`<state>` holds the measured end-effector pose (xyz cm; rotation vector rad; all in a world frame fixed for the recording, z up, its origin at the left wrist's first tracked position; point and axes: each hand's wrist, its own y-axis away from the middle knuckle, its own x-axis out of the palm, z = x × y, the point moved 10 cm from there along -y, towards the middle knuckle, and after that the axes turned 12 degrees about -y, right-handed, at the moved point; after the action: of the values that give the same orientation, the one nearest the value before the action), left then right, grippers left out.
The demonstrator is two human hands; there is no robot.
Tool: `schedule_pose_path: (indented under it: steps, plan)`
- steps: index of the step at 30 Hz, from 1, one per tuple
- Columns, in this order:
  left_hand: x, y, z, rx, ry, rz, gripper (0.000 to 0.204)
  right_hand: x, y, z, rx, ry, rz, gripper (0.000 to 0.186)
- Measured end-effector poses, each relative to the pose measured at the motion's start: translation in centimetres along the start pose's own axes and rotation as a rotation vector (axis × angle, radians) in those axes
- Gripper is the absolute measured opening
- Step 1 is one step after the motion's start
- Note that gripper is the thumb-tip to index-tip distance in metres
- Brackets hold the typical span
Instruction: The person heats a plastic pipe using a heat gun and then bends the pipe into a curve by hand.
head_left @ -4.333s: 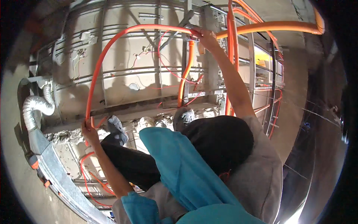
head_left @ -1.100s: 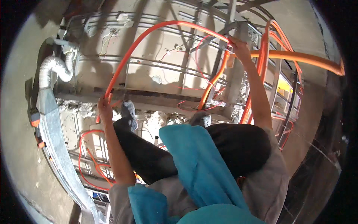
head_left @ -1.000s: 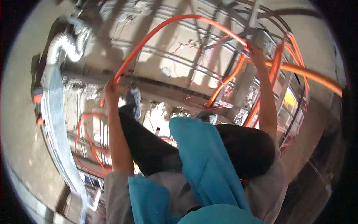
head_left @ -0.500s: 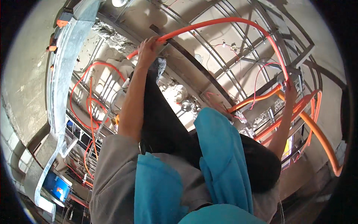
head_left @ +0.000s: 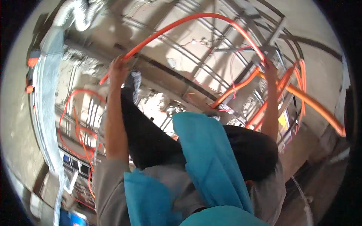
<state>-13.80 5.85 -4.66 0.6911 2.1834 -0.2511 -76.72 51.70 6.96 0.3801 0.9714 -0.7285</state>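
A flexible orange-red pipe [head_left: 200,16] rises in a wide arch between my two hands. My left hand [head_left: 118,68] is closed around it near its left end, and a short stub pokes out past the fingers. At the other foot of the arch, my right hand [head_left: 269,68] is closed on the same pipe, its fingers partly hidden and blurred. Just beside that hand lies a thicker orange pipe [head_left: 313,100], together with orange-red loops [head_left: 301,75] of pipe. My black-trousered leg [head_left: 141,132] stretches out below the left hand.
Grey metal framing [head_left: 211,39] crosses the surface beyond the pipe. On the left runs a long silvery metal duct [head_left: 52,83], with crinkled flexible ducting [head_left: 81,17] above it. More red pipe loops [head_left: 62,124] hang at left. A teal cloth [head_left: 211,150] covers part of my lap.
The view has turned, so most of the scene sits further left. Both hands keep their hold on the pipe, and the arch between them keeps much the same shape.
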Motion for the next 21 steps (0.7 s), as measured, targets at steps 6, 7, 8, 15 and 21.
schedule_pose_path:
  steps: [6,7,8,15,21]
  plan:
    - [0.6,-0.1,-4.4,-0.124,0.082,0.232,0.036,-0.9,1.4,2.7,0.019,0.087,-0.02,0.031]
    - [0.3,0.1,-4.6,-0.098,0.086,0.24,0.036,-0.5,1.0,2.9,0.067,0.142,0.002,0.03]
    - [0.1,0.1,-3.5,-0.086,0.179,0.2,0.036,-0.3,0.9,3.4,0.078,0.128,-0.006,0.032]
    - [-0.2,-0.5,-1.1,-0.008,-0.115,0.096,0.04,0.2,0.5,3.2,0.079,-0.007,0.027,0.043]
    - [0.1,-0.4,0.6,0.007,-0.109,0.055,0.047,1.1,0.6,2.2,0.148,0.135,0.092,0.042]
